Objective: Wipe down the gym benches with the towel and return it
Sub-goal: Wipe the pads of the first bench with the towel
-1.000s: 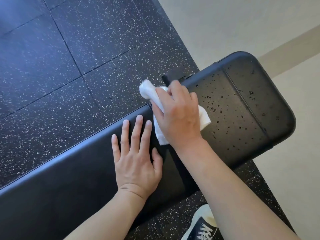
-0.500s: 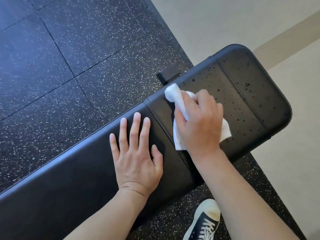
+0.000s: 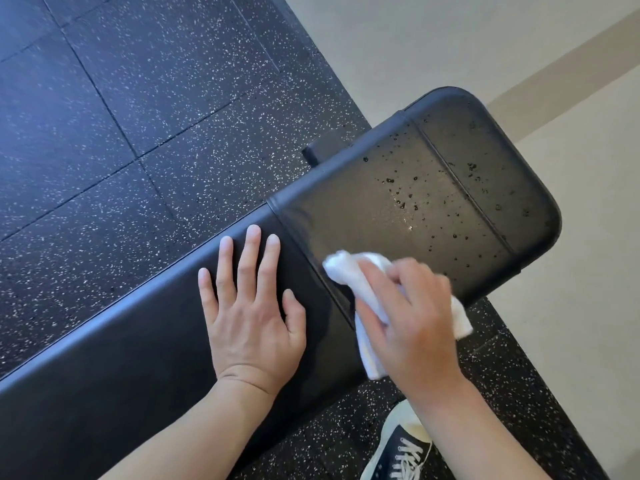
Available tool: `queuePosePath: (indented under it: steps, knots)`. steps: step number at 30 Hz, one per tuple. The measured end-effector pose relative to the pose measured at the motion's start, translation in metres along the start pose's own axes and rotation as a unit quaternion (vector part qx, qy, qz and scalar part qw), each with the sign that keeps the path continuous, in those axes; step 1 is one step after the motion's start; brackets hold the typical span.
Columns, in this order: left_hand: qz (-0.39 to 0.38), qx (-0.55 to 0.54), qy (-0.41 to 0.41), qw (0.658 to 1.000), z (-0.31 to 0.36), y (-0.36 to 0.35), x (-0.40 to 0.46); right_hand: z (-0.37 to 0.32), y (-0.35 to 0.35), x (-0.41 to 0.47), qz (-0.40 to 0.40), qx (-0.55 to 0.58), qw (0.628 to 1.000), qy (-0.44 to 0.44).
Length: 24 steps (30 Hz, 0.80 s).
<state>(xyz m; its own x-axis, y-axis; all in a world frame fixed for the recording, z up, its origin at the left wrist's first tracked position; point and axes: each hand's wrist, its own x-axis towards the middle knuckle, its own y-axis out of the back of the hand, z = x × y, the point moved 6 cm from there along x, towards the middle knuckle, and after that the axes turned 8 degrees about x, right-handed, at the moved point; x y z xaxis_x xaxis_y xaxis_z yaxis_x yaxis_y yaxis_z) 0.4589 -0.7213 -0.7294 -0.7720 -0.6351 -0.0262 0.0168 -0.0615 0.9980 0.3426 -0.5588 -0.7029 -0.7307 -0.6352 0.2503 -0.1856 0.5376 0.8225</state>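
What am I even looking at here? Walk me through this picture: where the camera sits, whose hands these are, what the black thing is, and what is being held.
The camera is worn on a person's head and looks down, so both arms reach in from the bottom edge. No machine is involved, only bare hands.

The long black padded thing is a gym bench seen from above, lying diagonally over a dark speckled floor. Its far pad is dotted with water droplets.

The left hand lies flat on the bench, fingers spread straight, holding nothing. The right hand grips a white towel bunched under its curled fingers and presses it on the pad near the seam. It looks blurred, which suggests wiping motion.

At the bottom is the wearer's dark sneaker.
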Motion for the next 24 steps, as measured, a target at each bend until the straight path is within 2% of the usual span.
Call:
queuePosePath:
  steps: [3, 6, 9, 11, 14, 19, 21, 24]
  knots:
    - [0.005, -0.006, 0.000, 1.000, 0.000, 0.001, 0.000, 0.026, 0.018, -0.005, 0.027, -0.037, 0.999, -0.016]
    - [0.001, -0.011, 0.003, 1.000, 0.000, 0.001, 0.000, 0.044, 0.016, 0.041, 0.080, -0.077, 0.991, -0.070]
    - [0.002, -0.007, 0.003, 1.000, 0.001, 0.002, 0.000, 0.036, 0.000, 0.097, 0.115, -0.064, 0.982, -0.132]
    - [0.003, -0.005, 0.001, 1.000, 0.000, 0.001, 0.000, 0.018, -0.016, 0.123, 0.104, -0.057, 0.983, -0.143]
    - [0.000, -0.006, 0.003, 1.000, 0.000, 0.001, 0.000, -0.011, -0.034, 0.131, 0.055, -0.046, 0.990, -0.119]
    - [0.003, -0.004, 0.002, 1.000, -0.001, 0.000, 0.000, -0.026, -0.023, 0.062, -0.020, -0.003, 1.000, 0.000]
    - [0.005, -0.001, 0.002, 1.000, -0.001, -0.001, -0.001, -0.007, -0.007, 0.037, -0.018, -0.011, 1.000, 0.016]
    - [0.006, 0.003, 0.002, 1.000, -0.001, 0.000, 0.000, 0.028, 0.009, 0.043, 0.012, -0.039, 0.999, -0.013]
